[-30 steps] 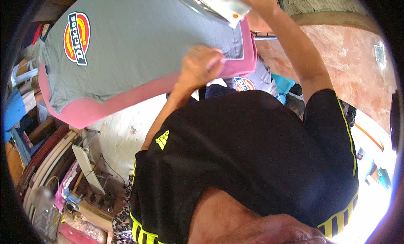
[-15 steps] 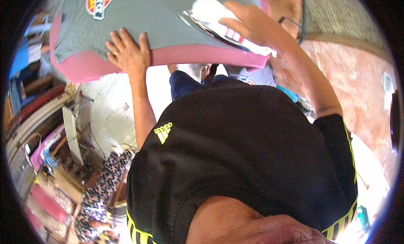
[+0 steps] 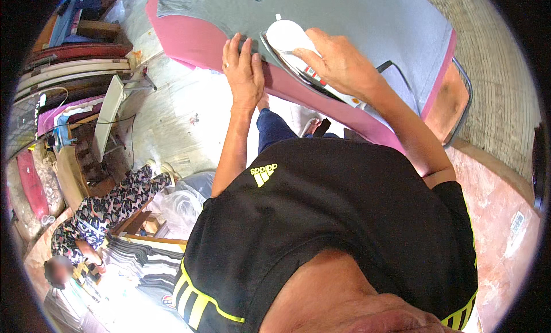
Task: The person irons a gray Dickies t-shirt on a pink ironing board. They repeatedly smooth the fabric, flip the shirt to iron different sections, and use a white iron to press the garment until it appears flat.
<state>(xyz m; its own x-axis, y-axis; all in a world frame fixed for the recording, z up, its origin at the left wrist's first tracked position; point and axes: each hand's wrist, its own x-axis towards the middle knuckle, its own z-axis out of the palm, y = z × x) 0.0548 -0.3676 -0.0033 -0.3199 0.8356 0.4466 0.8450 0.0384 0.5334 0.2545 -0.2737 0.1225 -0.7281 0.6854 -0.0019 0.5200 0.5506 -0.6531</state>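
A grey T-shirt (image 3: 367,17) with a printed badge lies spread on a pink-covered ironing board (image 3: 183,37). My right hand (image 3: 341,60) is wrapped round the handle of a white clothes iron (image 3: 285,34). The iron rests on the shirt along the near edge of the board, its tip pointing away to the left. My left hand (image 3: 244,72) lies with fingers stretched out over the shirt's near edge, just left of the iron. Its palm reaches down over the pink border. The iron's soleplate is mostly hidden.
A dark cord (image 3: 402,75) loops behind my right wrist. The board's end shows a brown pad and metal frame (image 3: 466,103). Folded boards (image 3: 80,72) and a white panel (image 3: 109,118) stand at left. A person in patterned clothes (image 3: 97,218) is beside stacked shirts (image 3: 149,261) lower left.
The iron has moved left along the shirt, closer to my left hand. The view has swung, so the board sits further right and the other person shows more fully.
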